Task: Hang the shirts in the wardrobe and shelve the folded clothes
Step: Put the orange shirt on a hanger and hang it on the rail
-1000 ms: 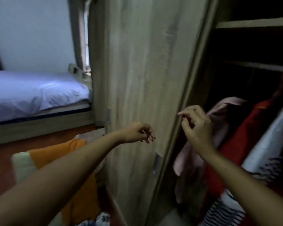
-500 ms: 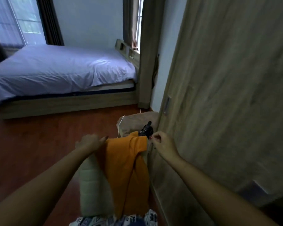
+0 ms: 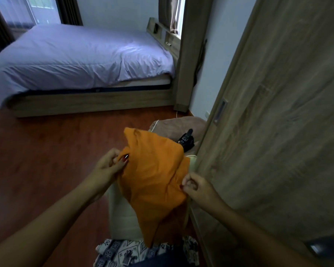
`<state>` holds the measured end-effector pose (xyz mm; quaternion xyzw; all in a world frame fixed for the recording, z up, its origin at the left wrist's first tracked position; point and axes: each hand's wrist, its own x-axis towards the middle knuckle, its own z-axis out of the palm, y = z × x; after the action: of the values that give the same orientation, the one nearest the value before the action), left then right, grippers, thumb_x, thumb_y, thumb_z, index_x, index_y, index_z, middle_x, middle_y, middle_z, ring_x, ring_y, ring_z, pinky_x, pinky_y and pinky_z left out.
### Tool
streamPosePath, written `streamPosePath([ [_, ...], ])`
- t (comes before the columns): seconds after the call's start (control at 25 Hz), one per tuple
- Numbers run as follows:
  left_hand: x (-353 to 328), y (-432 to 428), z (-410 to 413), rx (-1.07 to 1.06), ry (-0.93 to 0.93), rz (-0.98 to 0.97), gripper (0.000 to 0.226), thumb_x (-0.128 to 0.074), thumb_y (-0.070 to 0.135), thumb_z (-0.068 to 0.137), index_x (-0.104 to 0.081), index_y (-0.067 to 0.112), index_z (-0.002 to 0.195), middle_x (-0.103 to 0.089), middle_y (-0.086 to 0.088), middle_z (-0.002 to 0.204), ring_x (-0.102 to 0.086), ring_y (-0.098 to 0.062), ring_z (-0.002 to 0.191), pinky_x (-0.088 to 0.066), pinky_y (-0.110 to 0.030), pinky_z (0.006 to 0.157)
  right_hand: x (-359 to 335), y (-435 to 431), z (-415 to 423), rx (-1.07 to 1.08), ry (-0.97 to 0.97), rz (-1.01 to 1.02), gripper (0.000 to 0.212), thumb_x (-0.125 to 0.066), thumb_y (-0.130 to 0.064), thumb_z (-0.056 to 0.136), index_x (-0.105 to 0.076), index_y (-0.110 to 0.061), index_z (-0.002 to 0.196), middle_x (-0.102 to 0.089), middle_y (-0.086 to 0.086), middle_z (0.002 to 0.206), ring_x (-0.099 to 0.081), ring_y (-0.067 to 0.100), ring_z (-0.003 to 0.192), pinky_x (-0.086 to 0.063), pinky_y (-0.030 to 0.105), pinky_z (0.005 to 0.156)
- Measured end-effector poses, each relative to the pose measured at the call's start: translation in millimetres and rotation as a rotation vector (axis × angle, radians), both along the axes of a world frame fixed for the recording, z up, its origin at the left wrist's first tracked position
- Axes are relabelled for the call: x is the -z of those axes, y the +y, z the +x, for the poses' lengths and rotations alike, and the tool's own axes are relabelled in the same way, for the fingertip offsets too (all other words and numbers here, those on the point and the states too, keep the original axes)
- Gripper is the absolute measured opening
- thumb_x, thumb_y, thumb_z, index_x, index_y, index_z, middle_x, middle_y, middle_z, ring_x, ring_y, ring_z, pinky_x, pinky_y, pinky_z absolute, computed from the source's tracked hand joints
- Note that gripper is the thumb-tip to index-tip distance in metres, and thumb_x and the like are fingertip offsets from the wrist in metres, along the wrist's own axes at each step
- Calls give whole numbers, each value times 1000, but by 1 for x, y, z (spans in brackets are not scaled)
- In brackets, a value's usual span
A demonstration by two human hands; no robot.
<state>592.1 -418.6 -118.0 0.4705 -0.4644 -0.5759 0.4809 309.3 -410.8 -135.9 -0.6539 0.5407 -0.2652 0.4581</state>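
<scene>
Orange shirt [image 3: 154, 176] is now raised over the pale stool [image 3: 121, 214] beside the wardrobe door [image 3: 278, 132], left hand [image 3: 110, 166] and right hand [image 3: 196, 186] pinching opposite edges; looks light, limp, so grip shoulders for hanging.

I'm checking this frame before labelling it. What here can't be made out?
Head view only:
- Wardrobe inside: behind the wardrobe door; no rail or shelf shows.
- Orange garment, pinched by the left hand and right hand: bunched, so its cut is unclear.
- Black strapped object: partly behind the garment, too dark to name.
- Patterned cloth: cut off by the bottom edge.
</scene>
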Motion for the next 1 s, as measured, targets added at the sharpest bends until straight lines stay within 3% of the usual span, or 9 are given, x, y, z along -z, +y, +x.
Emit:
streamPosePath([
  [0.08,6,8,0,-19,65,147,8,-55,18,90,-52,16,83,-54,-2,76,-56,-5,59,-48,-19,54,11,-3,5,88,-8,152,16,-60,-16,88,-52,-19,74,-52,-2,74,-51,8,69,-43,23,62],
  [0.12,9,10,-3,-26,77,205,4,-53,15,92,-54,13,88,-57,-4,82,-60,-6,65,-51,-18,57,11,-7,14,169,-129,239,10,-61,-19,88,-53,-17,83,-55,1,85,-56,12,81,-50,25,65],
  [0.2,12,13,-10,-33,125,282,16,-50,14,94,-56,7,108,-64,-10,102,-66,-14,88,-56,-20,69,5,-18,37,246,-370,333,29,-64,-20,86,-50,-12,110,-57,8,107,-61,21,100,-58,30,72],
  [0.32,10,20,-17,-40,217,313,26,-50,11,93,-54,6,119,-65,-16,115,-66,-24,103,-59,-29,80,-6,-21,61,139,-271,236,37,-66,-23,85,-53,-13,118,-61,7,100,-64,19,89,-57,27,73],
  [0.44,-4,32,-24,0,289,304,24,-50,4,92,-56,3,114,-68,-15,105,-69,-22,93,-59,-29,79,-23,-5,55,113,-136,77,21,-57,-27,91,-65,-10,101,-68,10,90,-65,24,83,-50,32,77],
  [0.52,-11,40,-31,53,349,274,24,-49,1,90,-56,1,113,-69,-15,100,-70,-19,86,-60,-27,76,-43,6,31,272,-268,70,23,-49,-24,95,-65,-9,99,-64,22,92,-62,36,90,-47,35,81],
  [0.64,-29,50,-51,75,378,206,24,-49,4,90,-56,1,113,-70,-12,94,-70,-17,82,-60,-27,75,-88,25,-23,402,-461,-20,21,-46,-29,96,-65,-22,99,-64,8,97,-60,24,95,-48,32,83],
  [0.92,-98,63,-142,126,183,-29,13,-56,11,87,-58,16,99,-63,-4,80,-60,-13,63,-50,-19,50,-209,104,-148,542,-145,-483,18,-45,-21,97,-62,-26,102,-66,-2,99,-60,3,89,-45,26,87],
  [1.0,-119,70,-176,194,171,-120,15,-64,17,77,-58,20,90,-60,-2,73,-56,-9,55,-46,-18,45,-242,129,-178,574,-38,-578,19,-46,-27,96,-64,-25,101,-68,0,101,-62,9,94,-46,29,90],
])
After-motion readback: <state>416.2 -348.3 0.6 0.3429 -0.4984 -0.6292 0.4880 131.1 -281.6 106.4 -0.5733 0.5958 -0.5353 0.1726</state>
